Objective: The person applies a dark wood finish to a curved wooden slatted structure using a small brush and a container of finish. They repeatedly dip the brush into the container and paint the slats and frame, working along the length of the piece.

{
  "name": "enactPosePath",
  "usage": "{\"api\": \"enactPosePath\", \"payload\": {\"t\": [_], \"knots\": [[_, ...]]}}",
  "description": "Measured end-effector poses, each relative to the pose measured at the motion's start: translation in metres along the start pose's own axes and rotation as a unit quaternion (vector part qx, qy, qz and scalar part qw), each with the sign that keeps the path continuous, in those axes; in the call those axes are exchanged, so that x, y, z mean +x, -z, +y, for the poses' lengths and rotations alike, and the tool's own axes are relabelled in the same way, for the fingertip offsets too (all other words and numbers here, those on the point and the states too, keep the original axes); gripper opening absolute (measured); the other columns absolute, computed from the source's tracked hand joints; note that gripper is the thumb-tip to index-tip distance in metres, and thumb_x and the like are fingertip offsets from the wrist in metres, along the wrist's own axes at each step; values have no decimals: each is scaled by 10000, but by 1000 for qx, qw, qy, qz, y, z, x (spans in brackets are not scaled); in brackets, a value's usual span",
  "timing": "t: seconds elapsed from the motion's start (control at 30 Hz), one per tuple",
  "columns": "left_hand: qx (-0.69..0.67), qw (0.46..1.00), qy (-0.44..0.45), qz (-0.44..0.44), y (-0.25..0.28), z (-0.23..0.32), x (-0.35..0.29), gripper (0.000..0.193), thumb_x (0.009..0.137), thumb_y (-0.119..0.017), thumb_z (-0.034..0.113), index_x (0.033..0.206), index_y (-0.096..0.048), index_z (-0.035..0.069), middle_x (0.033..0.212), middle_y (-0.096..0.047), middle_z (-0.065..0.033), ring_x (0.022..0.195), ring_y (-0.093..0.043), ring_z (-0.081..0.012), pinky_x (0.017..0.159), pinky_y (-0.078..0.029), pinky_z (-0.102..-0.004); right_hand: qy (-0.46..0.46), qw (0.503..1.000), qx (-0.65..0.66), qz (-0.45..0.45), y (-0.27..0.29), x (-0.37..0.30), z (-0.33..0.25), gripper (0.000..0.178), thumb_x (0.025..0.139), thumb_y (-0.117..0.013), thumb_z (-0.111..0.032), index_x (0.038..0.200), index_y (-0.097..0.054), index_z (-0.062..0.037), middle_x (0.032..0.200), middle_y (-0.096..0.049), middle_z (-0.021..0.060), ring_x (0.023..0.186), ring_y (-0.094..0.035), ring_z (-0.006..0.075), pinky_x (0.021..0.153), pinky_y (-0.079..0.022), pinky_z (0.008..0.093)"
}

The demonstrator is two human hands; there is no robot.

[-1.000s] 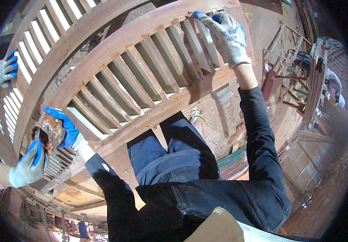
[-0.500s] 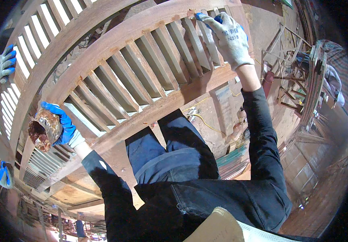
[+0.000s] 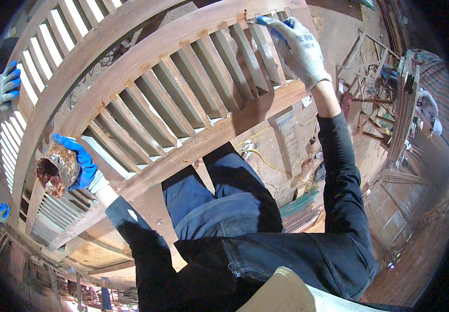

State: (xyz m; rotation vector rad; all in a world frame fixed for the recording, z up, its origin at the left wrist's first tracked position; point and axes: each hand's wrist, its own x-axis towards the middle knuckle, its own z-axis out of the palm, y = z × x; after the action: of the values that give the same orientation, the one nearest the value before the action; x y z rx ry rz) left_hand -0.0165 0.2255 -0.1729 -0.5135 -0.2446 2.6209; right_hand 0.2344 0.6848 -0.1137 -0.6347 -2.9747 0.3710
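Note:
A curved wooden frame (image 3: 146, 60) with a row of slanted louvre slats (image 3: 185, 88) lies before me. My left hand (image 3: 83, 164), in a blue-coated glove, is wrapped round a crusted brown pot (image 3: 59, 169) with a dark hollow mouth, tilted at the frame's left end. Over the slats at the frame's upper right is my right hand (image 3: 300, 49), in a grey glove with blue fingertips. Its fingers are drawn together close to the outer rail; what they pinch, if anything, is too small to make out. Brown smears mark the rail where the slats meet it.
A second slatted frame (image 3: 52, 62) stands at the left, with another person's gloved hand (image 3: 9, 86) on it. Another blue glove (image 3: 1, 212) shows lower left. Stacked wooden pieces (image 3: 404, 104) stand at the right, and a yellow cable (image 3: 266, 158) lies on the ground.
My right hand has shifted slightly down and right, its fingers still near the outer rail. The left hand and pot stay almost in place. The blue glove at lower left has moved up.

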Motion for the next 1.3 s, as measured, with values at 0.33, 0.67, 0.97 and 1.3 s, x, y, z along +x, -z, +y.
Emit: {"api": "enactPosePath", "payload": {"t": [0.33,0.67,0.97,1.3], "knots": [[-1,1000,-6,13,-1,-3,-1,808,723,-746,243,1402,-386,-9,1418,-392,-264,1323,-371,-413,1077,-325,-608,-23,992,-120,-29,8,33,-11,303,859,-554,-116,1140,-650,-177,882,-594,133,854,-602,316,694,-491,417],[23,1000,4,-2,6,5,2,831,716,-749,262,1406,-376,-11,1429,-384,-260,1335,-355,-413,1078,-323,-613,-37,998,34,-48,13,-1,30,395,879,-533,-33,1235,-593,-195,925,-570,150,825,-606,350,739,-483,437],[10,1000,9,0,3,1,2,853,713,-750,249,1420,-352,-13,1442,-368,-259,1342,-347,-420,1094,-301,-609,31,982,-189,-3,-12,-2,29,416,851,-587,-73,1210,-601,-283,884,-572,73,778,-625,299,654,-534,406],[17,1000,1,-11,2,0,0,857,704,-748,269,1416,-357,-7,1422,-378,-259,1350,-332,-426,1088,-291,-629,32,984,-174,-13,-1,-2,32,468,861,-565,-70,1277,-563,-285,932,-574,84,810,-621,301,675,-522,409]]}}
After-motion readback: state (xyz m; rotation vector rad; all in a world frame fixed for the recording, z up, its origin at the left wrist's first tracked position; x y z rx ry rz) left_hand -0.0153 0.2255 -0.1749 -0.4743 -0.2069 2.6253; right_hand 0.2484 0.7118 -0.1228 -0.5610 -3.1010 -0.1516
